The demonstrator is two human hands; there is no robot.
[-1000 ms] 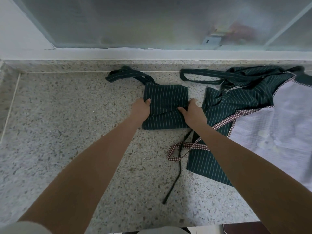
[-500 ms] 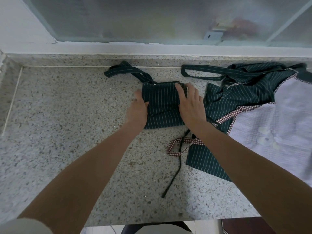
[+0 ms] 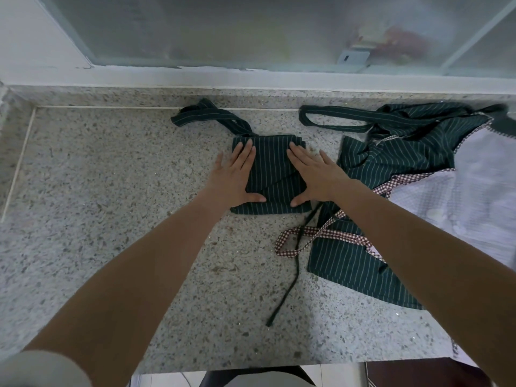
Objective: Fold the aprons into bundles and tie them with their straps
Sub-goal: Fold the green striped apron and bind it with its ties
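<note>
A speckled granite counter [image 3: 111,219] carries 2 aprons. The unfolded apron [image 3: 391,169], striped green with checked trim, sprawls right. The folded apron [image 3: 272,174], a squarish pinstriped bundle, lies centre under the left hand [image 3: 233,177] and right hand [image 3: 314,174], fingers flat, gripping nothing. No writing shows.

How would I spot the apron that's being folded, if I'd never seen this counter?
Find the speckled stone counter under the frosted window. Near its back edge, at the middle, lies a small dark green pinstriped bundle with the left hand and right hand pressed flat on it. Unlike the spread-out aprons on the right, it is a compact rectangle.
</note>
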